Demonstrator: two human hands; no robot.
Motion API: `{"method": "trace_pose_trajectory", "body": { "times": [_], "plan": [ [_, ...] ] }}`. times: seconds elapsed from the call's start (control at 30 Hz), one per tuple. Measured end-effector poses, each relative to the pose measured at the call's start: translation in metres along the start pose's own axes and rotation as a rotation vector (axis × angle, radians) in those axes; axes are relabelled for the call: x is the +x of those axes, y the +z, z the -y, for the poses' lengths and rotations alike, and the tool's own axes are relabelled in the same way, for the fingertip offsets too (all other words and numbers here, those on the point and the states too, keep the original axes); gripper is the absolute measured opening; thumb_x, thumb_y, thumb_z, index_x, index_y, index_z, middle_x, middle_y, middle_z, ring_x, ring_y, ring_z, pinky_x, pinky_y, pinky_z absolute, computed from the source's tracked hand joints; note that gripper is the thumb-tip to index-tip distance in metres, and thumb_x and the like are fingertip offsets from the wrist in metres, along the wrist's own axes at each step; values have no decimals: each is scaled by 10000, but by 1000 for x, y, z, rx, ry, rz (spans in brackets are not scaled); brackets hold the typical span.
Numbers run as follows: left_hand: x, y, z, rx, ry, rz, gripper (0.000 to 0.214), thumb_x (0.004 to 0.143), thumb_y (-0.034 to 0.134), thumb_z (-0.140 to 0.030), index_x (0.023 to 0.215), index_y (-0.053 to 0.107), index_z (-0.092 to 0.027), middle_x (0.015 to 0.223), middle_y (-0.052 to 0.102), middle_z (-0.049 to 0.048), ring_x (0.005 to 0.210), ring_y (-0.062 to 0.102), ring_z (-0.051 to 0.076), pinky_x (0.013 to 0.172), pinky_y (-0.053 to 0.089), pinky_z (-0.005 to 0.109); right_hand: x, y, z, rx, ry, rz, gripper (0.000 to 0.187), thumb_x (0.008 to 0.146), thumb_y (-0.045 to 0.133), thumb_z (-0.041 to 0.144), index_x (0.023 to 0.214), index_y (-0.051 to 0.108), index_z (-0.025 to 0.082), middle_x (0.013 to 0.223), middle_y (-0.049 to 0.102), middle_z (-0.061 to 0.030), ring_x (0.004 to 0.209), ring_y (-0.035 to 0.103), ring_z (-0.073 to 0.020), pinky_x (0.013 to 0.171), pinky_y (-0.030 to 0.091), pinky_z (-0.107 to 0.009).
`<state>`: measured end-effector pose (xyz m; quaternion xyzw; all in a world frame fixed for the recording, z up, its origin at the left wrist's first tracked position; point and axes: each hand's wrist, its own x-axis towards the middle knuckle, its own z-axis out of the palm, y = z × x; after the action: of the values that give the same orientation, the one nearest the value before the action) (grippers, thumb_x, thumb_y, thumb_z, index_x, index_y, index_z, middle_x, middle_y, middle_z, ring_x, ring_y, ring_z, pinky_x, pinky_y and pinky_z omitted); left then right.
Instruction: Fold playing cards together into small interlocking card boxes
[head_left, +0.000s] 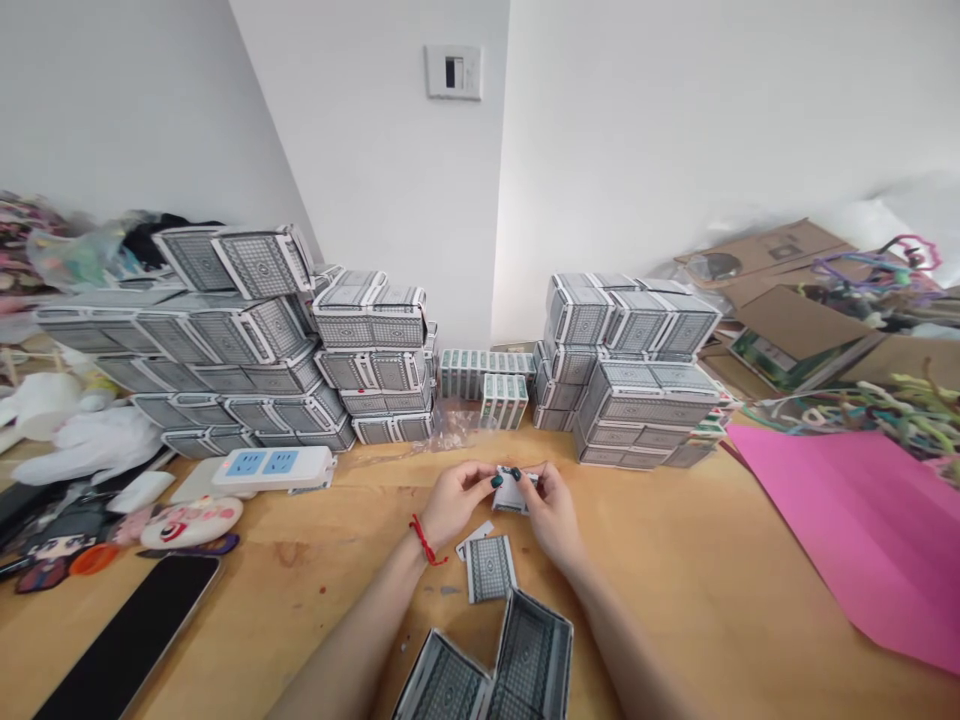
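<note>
My left hand, with a red string bracelet at its wrist, pinches the left side of a small white and grey playing card. From the other side my right hand grips the same card between thumb and fingers. Whether it is one card or a few together I cannot tell. Just below the hands lies a grey-patterned playing card, partly over a white card. Between my forearms stands an open-topped box shape made of patterned cards, cut off by the lower edge of the view.
Stacked card-covered blocks stand on the left and right. Small green and white card packs sit between them. A power strip, a phone, pink paper and a cardboard box lie around.
</note>
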<state>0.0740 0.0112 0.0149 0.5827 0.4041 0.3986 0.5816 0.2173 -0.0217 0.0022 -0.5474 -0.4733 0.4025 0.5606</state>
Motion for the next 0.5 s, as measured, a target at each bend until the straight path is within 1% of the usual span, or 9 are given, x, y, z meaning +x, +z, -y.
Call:
{"method": "trace_pose_trajectory", "body": {
  "times": [0.1,0.2,0.27,0.33,0.5],
  "plan": [
    [-1,2,1,16,0,-60,190,661,622,-296,696,598,-110,627,586,15,569,507,100,554,405,209,-2,1,0,35,6,55,278,720,547,462,713,493,190,624,529,2,557,494,-136,517,412,-239],
    [-2,3,3,35,29,-61,193,655,625,-303,637,561,-122,569,530,-13,525,467,83,512,376,196,-3,1,2,-2,-33,104,243,735,544,422,726,531,179,664,561,-5,603,521,-137,556,420,-236],
    [-2,4,5,62,49,-48,192,656,626,-302,627,555,-126,572,528,-14,535,474,85,526,384,198,-3,2,4,-41,-67,131,230,732,555,401,750,577,174,732,603,-24,679,549,-152,625,430,-251],
    [-2,4,8,97,63,-41,187,669,618,-307,657,574,-126,607,558,2,570,502,98,558,404,207,-2,2,4,-53,-64,131,242,725,560,406,748,607,171,761,626,-38,708,562,-165,658,433,-264],
    [-4,7,9,151,93,-4,193,713,577,-298,794,614,-127,749,635,53,702,572,141,667,447,244,0,-1,1,13,-11,43,282,724,549,443,742,595,166,695,603,-26,634,546,-156,602,435,-260]
  ]
}}
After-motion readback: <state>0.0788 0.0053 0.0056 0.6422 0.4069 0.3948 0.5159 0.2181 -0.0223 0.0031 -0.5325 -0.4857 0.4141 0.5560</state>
